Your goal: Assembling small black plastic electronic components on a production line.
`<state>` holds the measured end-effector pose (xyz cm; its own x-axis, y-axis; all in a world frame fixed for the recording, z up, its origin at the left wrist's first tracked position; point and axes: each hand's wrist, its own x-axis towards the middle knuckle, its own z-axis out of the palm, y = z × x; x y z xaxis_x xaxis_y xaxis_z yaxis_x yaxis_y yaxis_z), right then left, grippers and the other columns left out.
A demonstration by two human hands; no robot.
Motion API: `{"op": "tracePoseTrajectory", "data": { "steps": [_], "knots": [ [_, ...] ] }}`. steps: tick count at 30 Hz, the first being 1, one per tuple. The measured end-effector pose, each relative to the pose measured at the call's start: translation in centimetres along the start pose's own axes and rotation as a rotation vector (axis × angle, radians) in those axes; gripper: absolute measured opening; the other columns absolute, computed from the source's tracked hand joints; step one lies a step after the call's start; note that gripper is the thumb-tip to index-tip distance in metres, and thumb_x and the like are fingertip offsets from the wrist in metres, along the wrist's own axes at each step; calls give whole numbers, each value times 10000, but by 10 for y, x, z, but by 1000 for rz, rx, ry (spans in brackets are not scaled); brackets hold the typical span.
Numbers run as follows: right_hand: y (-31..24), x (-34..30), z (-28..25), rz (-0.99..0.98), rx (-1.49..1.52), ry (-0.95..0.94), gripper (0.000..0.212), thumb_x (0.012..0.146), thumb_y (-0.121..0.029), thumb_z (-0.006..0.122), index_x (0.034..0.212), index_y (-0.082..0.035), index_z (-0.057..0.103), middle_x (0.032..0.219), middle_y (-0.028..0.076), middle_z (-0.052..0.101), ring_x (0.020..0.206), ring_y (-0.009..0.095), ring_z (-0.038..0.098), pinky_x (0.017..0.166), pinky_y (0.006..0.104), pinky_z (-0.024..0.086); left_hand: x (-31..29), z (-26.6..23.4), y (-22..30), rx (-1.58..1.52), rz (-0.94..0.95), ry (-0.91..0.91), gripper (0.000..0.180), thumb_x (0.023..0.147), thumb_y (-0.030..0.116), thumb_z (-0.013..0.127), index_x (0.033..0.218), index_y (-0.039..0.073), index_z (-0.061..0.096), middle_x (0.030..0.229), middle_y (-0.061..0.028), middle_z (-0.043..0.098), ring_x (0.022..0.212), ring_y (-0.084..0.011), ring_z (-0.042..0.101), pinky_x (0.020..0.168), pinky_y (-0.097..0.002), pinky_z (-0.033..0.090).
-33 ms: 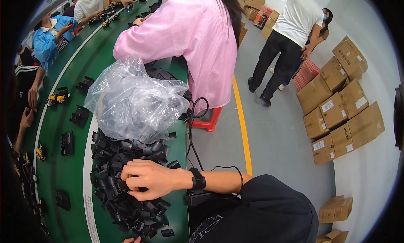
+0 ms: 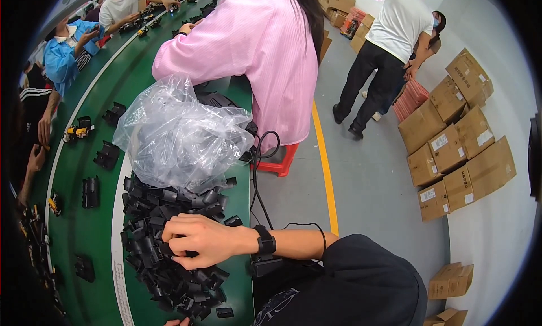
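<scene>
A heap of black plastic parts (image 2: 164, 278) lies loose on the green table (image 2: 240, 295), some pieces upright, others tipped over one another. The right hand (image 2: 197, 240) rests over its middle, fingers bent down among the pieces; whether they grip one, I cannot tell. A black wristband (image 2: 265, 240) circles that wrist. Of the left hand (image 2: 178, 322), only fingertips show at the lower edge, by the heap's near end; their grip cannot be told. A crumpled clear plastic bag (image 2: 186, 137) sits at the heap's far end. To the left, past a white strip (image 2: 117, 252), similar black pieces stand spaced along a green belt (image 2: 68, 224). Beyond the bag, a co-worker in a pink shirt (image 2: 237, 43) sits on a red stool (image 2: 285, 162). Cardboard boxes (image 2: 446, 148) are stacked along the right wall.
</scene>
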<state>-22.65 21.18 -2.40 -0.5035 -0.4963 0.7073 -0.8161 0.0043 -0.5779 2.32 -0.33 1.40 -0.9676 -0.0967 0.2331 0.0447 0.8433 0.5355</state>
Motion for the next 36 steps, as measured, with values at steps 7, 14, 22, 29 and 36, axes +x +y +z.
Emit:
{"op": "tracePoseTrajectory", "data": {
  "steps": [7, 14, 22, 29, 36],
  "knots": [
    [2, -6, -6, -2, -1, 8, 239, 784, -96, 785, 752, -71, 549, 1012, 69, 565, 861, 269, 570, 757, 398, 447, -2, 10, -12, 38, 135, -64, 296, 923, 71, 705, 1213, 62, 759, 1150, -190, 622, 1085, -368, 560, 1007, -513, 459],
    [-6, 13, -8, -49, -17, -13, 216, 794, -93, 804, 794, -77, 589, 1080, 94, 665, 937, 305, 658, 783, 412, 518, -8, 18, -15, -10, -60, 82, 180, 857, 91, 743, 1030, 71, 790, 1014, -141, 628, 1016, -364, 585, 1033, -521, 461],
    [-7, -14, -37, 221, -48, -46, 227, 887, -122, 755, 983, -14, 580, 1054, 181, 689, 925, 257, 648, 828, 359, 504, 8, 27, -9, -161, 64, 152, 234, 836, 93, 860, 1066, 97, 817, 1041, -30, 674, 1015, -272, 595, 968, -445, 490],
    [-14, -10, -29, 152, -99, -100, 131, 962, 45, 637, 1092, 33, 650, 1031, 151, 685, 887, 206, 654, 802, 315, 492, -12, 17, -13, -50, -42, 307, 295, 854, 101, 826, 1143, 105, 764, 1087, -21, 683, 1023, -254, 607, 939, -435, 481],
    [-6, -24, -37, 246, 45, -23, 124, 984, 34, 640, 1106, 50, 633, 925, 133, 664, 742, 172, 664, 706, 272, 513, -14, -44, -100, 522, -346, 667, 398, 897, 28, 664, 1294, 53, 681, 1356, -173, 623, 1265, -405, 551, 1118, -526, 425]
  ]
}}
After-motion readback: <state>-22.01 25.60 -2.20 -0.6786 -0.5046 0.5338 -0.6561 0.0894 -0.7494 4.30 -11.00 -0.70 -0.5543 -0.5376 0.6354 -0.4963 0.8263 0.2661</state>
